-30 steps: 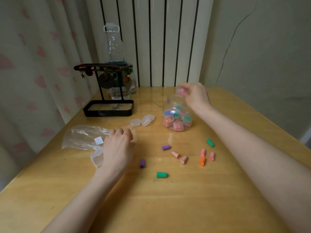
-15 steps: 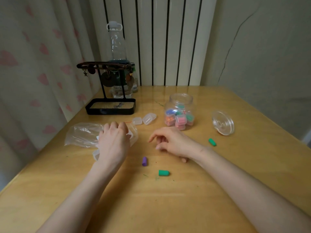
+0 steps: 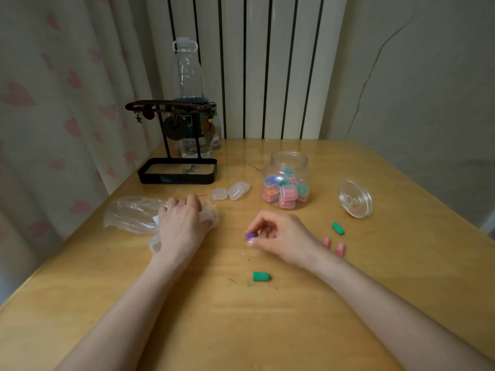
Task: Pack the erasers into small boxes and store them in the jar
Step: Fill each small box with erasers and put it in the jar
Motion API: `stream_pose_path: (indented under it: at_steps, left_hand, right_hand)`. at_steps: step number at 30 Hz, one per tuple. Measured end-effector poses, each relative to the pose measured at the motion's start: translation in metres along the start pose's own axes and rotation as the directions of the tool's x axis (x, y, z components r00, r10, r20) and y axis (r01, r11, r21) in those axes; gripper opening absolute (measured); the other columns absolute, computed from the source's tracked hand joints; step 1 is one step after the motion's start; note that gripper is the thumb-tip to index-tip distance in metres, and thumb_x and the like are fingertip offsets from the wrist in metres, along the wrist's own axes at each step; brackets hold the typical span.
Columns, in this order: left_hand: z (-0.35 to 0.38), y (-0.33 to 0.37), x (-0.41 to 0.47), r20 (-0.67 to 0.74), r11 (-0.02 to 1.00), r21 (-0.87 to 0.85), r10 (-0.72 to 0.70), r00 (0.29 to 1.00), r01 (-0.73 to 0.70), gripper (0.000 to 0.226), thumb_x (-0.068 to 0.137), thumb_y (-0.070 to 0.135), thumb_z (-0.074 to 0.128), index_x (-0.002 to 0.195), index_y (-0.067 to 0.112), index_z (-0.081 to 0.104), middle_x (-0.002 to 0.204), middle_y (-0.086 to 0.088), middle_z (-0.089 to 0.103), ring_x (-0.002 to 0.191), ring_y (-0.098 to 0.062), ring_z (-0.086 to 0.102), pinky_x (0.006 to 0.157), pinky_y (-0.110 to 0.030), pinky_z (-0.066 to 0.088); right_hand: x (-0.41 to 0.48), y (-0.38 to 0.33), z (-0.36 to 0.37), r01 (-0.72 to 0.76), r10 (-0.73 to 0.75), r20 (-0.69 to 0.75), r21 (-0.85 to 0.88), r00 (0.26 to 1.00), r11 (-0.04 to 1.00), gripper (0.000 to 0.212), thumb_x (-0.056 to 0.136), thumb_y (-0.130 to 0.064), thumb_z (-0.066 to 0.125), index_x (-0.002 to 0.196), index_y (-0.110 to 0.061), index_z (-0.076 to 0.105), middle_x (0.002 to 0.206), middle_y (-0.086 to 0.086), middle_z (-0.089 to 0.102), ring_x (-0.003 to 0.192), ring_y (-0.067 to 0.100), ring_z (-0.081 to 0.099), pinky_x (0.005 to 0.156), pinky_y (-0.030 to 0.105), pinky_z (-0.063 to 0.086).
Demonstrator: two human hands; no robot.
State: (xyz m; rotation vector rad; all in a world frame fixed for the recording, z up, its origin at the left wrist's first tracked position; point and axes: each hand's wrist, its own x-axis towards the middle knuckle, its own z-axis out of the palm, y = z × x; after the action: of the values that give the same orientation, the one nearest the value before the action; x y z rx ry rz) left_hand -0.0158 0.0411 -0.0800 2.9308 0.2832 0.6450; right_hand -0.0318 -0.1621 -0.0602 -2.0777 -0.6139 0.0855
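Observation:
My right hand (image 3: pixel 281 238) pinches a purple eraser (image 3: pixel 251 236) between thumb and forefinger just above the table. My left hand (image 3: pixel 182 226) lies curled on a clear small box (image 3: pixel 156 243) and the mouth of a plastic bag (image 3: pixel 134 212). The open clear jar (image 3: pixel 288 180) behind holds several filled small boxes. Its lid (image 3: pixel 355 198) lies to the right. Loose erasers lie around: a green one (image 3: pixel 261 276) in front, another green one (image 3: pixel 338 228) and two pink ones (image 3: pixel 333 246) to the right. Two empty small boxes (image 3: pixel 230 192) sit left of the jar.
A black jewellery stand (image 3: pixel 176 170) with hanging trinkets stands at the back left, with a tall plastic bottle (image 3: pixel 188 84) behind it. A curtain hangs along the table's left edge, a radiator and wall at the back.
My right hand came back from the jar's mouth to the table centre and picked up a purple eraser. The small purple eraser near my left hand is gone from the table. My left hand stayed put.

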Motion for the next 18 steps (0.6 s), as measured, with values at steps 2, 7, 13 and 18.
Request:
stream_pose_path:
  at_steps: [2, 7, 13, 18]
  left_hand:
    - [-0.002, 0.001, 0.0, -0.092, 0.999, -0.012, 0.043, 0.995, -0.044, 0.046, 0.082, 0.043, 0.061, 0.118, 0.016, 0.051, 0.111, -0.007, 0.064, 0.105, -0.029, 0.049, 0.084, -0.039, 0.035]
    - [-0.019, 0.027, -0.017, -0.064, 0.672, -0.723, 0.163, 0.985, -0.158, 0.04, 0.092, 0.033, 0.05, 0.132, 0.025, 0.047, 0.102, -0.003, 0.053, 0.075, -0.01, 0.061, 0.07, -0.025, 0.051]
    - [-0.021, 0.044, -0.033, 0.339, 0.198, -0.937, 0.299, 0.892, 0.289, 0.028, 0.086, 0.018, 0.061, 0.114, 0.018, 0.06, 0.094, -0.01, 0.061, 0.074, -0.014, 0.066, 0.073, -0.025, 0.055]
    - [-0.025, 0.044, -0.031, 0.354, 0.121, -0.935, 0.311, 0.882, 0.332, 0.036, 0.074, 0.014, 0.066, 0.11, 0.015, 0.061, 0.092, -0.009, 0.065, 0.079, -0.02, 0.066, 0.076, -0.026, 0.056]
  right_hand:
    - [-0.004, -0.002, -0.01, -0.126, 0.136, -0.009, 0.314, 0.991, 0.941, 0.013, 0.083, -0.005, 0.067, 0.095, -0.009, 0.064, 0.079, 0.001, 0.066, 0.051, -0.002, 0.049, 0.041, 0.01, 0.035]
    - [-0.005, -0.001, -0.019, -0.297, 0.321, 0.118, 0.748, 0.94, 0.594, 0.023, 0.092, -0.003, 0.051, 0.113, -0.008, 0.059, 0.088, 0.011, 0.065, 0.043, 0.005, 0.056, 0.029, 0.014, 0.032]
    - [-0.004, 0.007, -0.024, -0.263, 0.309, 0.074, 0.726, 0.948, 0.635, 0.018, 0.09, -0.009, 0.059, 0.107, -0.013, 0.061, 0.08, 0.008, 0.069, 0.048, 0.011, 0.059, 0.034, 0.018, 0.029]
    - [-0.004, 0.009, -0.02, -0.12, 0.171, -0.058, 0.491, 0.984, 0.863, 0.017, 0.082, -0.008, 0.068, 0.09, -0.022, 0.061, 0.067, 0.007, 0.063, 0.04, 0.018, 0.049, 0.036, 0.022, 0.033]
